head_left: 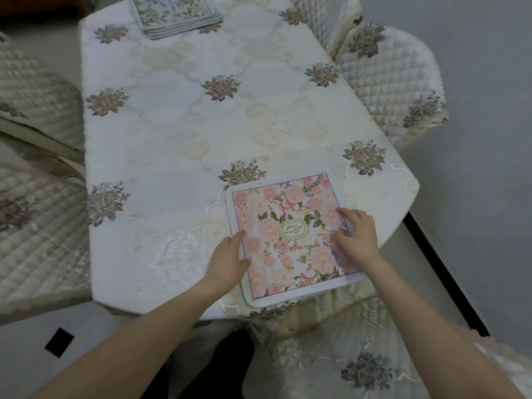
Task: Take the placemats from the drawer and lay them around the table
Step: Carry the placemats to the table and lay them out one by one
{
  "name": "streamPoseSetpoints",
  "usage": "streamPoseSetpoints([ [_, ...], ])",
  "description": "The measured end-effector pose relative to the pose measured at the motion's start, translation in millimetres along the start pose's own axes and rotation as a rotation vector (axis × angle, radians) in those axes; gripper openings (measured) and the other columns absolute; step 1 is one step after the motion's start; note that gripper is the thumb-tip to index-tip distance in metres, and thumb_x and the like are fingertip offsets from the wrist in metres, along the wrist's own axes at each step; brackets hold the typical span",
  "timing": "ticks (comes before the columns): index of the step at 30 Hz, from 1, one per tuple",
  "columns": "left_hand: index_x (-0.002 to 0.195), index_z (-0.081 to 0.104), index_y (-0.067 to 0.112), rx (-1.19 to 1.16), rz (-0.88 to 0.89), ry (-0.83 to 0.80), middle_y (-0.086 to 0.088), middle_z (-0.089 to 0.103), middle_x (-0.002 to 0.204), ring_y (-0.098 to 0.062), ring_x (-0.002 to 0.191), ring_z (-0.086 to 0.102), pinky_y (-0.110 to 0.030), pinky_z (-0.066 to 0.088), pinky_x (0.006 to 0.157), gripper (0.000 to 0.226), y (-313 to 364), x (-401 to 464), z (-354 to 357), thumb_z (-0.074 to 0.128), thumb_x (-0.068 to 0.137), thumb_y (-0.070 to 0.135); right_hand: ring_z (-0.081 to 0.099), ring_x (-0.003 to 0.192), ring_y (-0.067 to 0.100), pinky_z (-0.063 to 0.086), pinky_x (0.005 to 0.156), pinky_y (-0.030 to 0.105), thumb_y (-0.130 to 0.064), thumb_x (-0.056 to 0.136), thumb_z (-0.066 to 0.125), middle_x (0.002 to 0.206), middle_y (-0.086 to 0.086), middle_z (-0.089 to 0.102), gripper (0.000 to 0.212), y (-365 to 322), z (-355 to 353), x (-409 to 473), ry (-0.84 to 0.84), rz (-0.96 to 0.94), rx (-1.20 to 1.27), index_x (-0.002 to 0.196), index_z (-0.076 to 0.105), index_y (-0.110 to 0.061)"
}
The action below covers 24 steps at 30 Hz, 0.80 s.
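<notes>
A pink floral placemat (288,226) with a white border lies flat at the near right corner of the table (178,133), which wears a white embroidered cloth. My left hand (227,260) rests on the mat's left edge, fingers together and flat. My right hand (357,234) presses on the mat's right side with fingers spread. At the far end of the table lies a stack of several greenish floral placemats (178,15), partly cut off by the top of the frame.
Quilted, cloth-covered chairs stand around the table: two on the left (34,96), one at the back right (397,82), one near me at the lower right (345,355). Grey floor (475,197) shows to the right.
</notes>
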<state>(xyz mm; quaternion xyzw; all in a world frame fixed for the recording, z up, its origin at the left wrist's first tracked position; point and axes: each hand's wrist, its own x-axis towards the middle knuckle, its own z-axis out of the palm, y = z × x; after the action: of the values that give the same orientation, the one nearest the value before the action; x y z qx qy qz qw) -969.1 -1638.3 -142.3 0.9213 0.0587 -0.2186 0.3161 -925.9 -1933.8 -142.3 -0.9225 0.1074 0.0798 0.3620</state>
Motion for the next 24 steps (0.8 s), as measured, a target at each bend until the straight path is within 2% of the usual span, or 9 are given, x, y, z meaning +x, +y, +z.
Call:
streamPoseSetpoints([
  [2,0.146,0.028,0.019,0.296,0.063,0.045,-0.013,0.037,0.129,-0.029,0.121,0.034,-0.034,0.035,0.098,0.072,0.2,-2.7,3.0,0.061,0.085,0.038,0.026,0.139,0.020,0.025,0.109,0.033,-0.027,0.083,0.054,0.151,0.003,0.034,0.060,12.4,6.1,-0.3,-0.006,-0.104,-0.208,0.142,0.046,-0.022],
  [4,0.144,0.035,0.010,0.511,0.189,0.091,-0.017,0.038,0.143,-0.034,0.132,0.035,-0.041,0.029,0.108,0.071,-9.3,-3.8,8.4,0.052,0.086,0.047,0.015,0.147,0.018,0.012,0.118,0.033,-0.032,0.094,0.042,0.158,0.002,0.022,0.058,27.8,14.3,-1.4,-0.021,-0.214,-0.336,0.149,0.033,-0.019],
  [6,0.142,0.038,0.001,0.651,0.296,0.094,-0.019,0.036,0.149,-0.035,0.137,0.035,-0.047,0.022,0.113,0.073,-24.2,-0.7,15.0,0.030,0.093,0.054,0.006,0.148,0.013,0.002,0.120,0.029,-0.035,0.099,0.029,0.159,-0.001,0.013,0.057,37.7,20.9,-2.7,-0.029,-0.264,-0.414,0.153,0.021,-0.018],
  [9,0.143,0.033,-0.003,0.759,0.344,0.029,-0.021,0.029,0.151,-0.035,0.140,0.028,-0.049,0.018,0.111,0.079,-36.4,4.7,18.2,0.008,0.097,0.057,0.002,0.147,0.011,-0.002,0.120,0.028,-0.037,0.101,0.021,0.159,-0.003,0.006,0.057,41.5,24.4,0.4,-0.041,-0.272,-0.474,0.154,0.015,-0.017],
  [13,0.137,0.044,-0.005,0.767,0.369,-0.019,-0.026,0.042,0.142,-0.039,0.132,0.041,-0.049,0.017,0.113,0.072,-23.6,2.8,12.0,0.019,0.095,0.047,0.008,0.149,0.021,-0.001,0.120,0.033,-0.041,0.099,0.016,0.158,-0.001,0.007,0.060,35.4,24.0,0.5,-0.009,-0.260,-0.553,0.153,0.017,-0.017],
  [16,0.130,0.054,-0.002,0.706,0.402,0.120,-0.020,0.055,0.134,-0.033,0.125,0.052,-0.045,0.018,0.110,0.061,-6.6,29.1,-1.2,0.021,0.095,0.036,-0.001,0.149,0.018,-0.003,0.121,0.035,-0.039,0.101,0.018,0.159,-0.001,0.004,0.056,-11.1,39.5,16.1,0.034,-0.341,-0.485,0.154,0.011,-0.020],
  [18,0.138,0.044,0.001,0.628,0.407,0.206,-0.017,0.044,0.144,-0.030,0.134,0.042,-0.045,0.016,0.111,0.060,11.7,57.8,-4.4,0.019,0.096,0.035,-0.007,0.148,0.015,-0.005,0.121,0.033,-0.038,0.103,0.015,0.160,-0.003,-0.002,0.055,-55.9,64.1,35.0,-0.023,-0.420,-0.412,0.154,0.004,-0.021],
  [21,0.148,0.008,0.005,0.526,0.415,0.231,-0.013,0.007,0.157,-0.026,0.146,0.008,-0.040,-0.003,0.117,0.064,36.9,99.4,7.2,0.008,0.092,0.036,0.007,0.149,0.014,0.002,0.121,0.033,-0.040,0.098,0.011,0.160,-0.001,0.012,0.060,-95.8,101.1,57.5,-0.111,-0.472,-0.298,0.154,0.012,-0.017],
  [24,0.149,0.012,0.004,0.503,0.456,0.261,-0.016,0.013,0.157,-0.027,0.146,0.012,-0.038,0.003,0.116,0.063,39.1,116.5,20.4,0.024,0.093,0.030,0.009,0.148,0.008,0.000,0.121,0.028,-0.039,0.099,0.012,0.160,-0.004,0.014,0.059,-93.7,120.8,68.5,-0.153,-0.490,-0.286,0.154,0.013,-0.018],
])
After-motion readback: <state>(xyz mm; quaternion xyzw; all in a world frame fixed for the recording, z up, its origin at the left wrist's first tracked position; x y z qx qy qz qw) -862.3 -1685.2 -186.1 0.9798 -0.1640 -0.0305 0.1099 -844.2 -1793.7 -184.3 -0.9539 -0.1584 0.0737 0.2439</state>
